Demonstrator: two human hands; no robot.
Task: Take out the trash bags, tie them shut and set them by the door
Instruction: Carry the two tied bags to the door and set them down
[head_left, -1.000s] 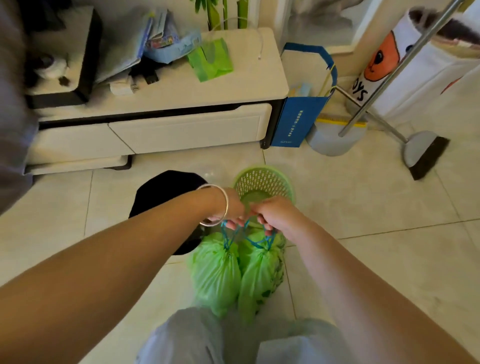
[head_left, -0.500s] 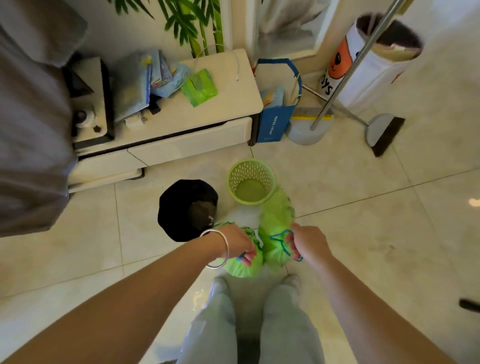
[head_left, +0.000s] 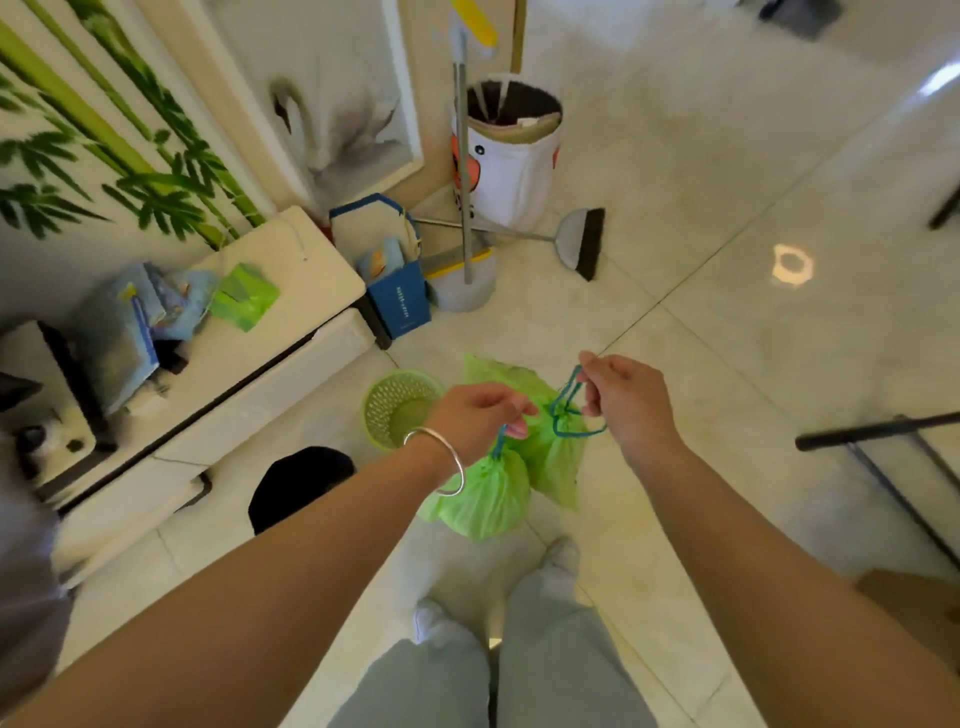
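Trash bags: two green, cinched, hanging above the tiled floor (head_left: 727, 208). Left bag (head_left: 483, 493) hangs from left hand (head_left: 475, 421), fingers curled round its drawstring. Right bag (head_left: 550, 452) from right hand (head_left: 623, 397), fingers pinching blue drawstring loop (head_left: 566, 410). Green basket (head_left: 400, 408) just behind.

Bare forearms, no sleeves; thin silver bangle (head_left: 449, 462) on left wrist; light grey trousers (head_left: 498, 670); pale socks (head_left: 563, 553).
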